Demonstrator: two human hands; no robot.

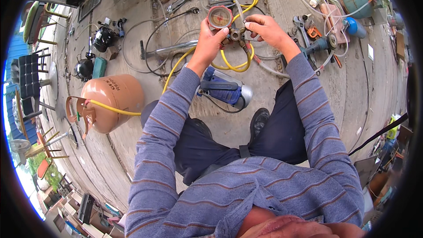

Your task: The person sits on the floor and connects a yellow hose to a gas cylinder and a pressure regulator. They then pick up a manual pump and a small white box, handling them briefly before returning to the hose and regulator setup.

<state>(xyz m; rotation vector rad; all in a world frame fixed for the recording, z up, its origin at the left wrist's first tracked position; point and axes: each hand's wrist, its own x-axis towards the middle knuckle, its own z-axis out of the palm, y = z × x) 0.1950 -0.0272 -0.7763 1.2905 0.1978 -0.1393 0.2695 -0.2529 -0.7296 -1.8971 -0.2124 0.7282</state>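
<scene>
My left hand [211,40] grips a gauge manifold, its thumb lying along the brass body [236,34] below a round red-rimmed dial [220,16]. My right hand [268,31] is closed in a pinch at the manifold's right side, close to a pale hose [236,1]. The fingers hide what exactly they pinch there. A yellow hose [177,68] loops around and below the manifold. Between my feet and the manifold stands a blue and silver pump [223,89] with a dark handle. To the left lies a tan gas cylinder [119,98] with a yellow hose on its valve.
Right of my hands lie an adjustable wrench [301,30], an angle grinder [318,45], a blue gas cartridge [354,27] and a green tank [355,1]. Black compressors [104,39] sit at left. Hoses and a metal tube [172,49] cross the planks. Chairs [30,77] stand far left.
</scene>
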